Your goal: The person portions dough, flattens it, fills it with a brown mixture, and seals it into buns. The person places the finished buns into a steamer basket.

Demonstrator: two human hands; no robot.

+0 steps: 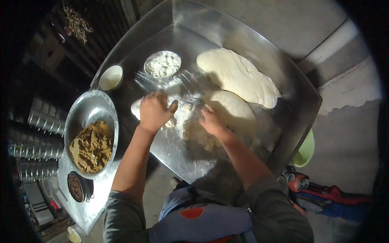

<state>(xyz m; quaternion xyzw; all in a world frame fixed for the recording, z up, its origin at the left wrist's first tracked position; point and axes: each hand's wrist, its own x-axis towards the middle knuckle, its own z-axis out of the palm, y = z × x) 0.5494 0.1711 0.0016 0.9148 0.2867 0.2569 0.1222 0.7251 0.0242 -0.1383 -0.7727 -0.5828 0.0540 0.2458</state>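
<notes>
My left hand (155,110) rests palm down over a piece of pale dough (135,108) that shows at its left side, thumb spread. Whether it grips the dough is hidden. My right hand (211,120) is over the floured part of the metal table, beside a rounded slab of dough (232,106); what lies under its fingers is hard to see. Small dough lumps (209,142) lie below it. A longer mass of dough (237,76) lies behind the slab. A bowl of white flour (162,64) stands beyond my left hand.
The steel table (258,33) has raised edges at the back and right. At left stand a small pale bowl (111,78), a large metal basin (91,104) holding a yellow-brown mixture (91,148), and a dark-filled container (76,186). A green basin (305,150) is beyond the right edge.
</notes>
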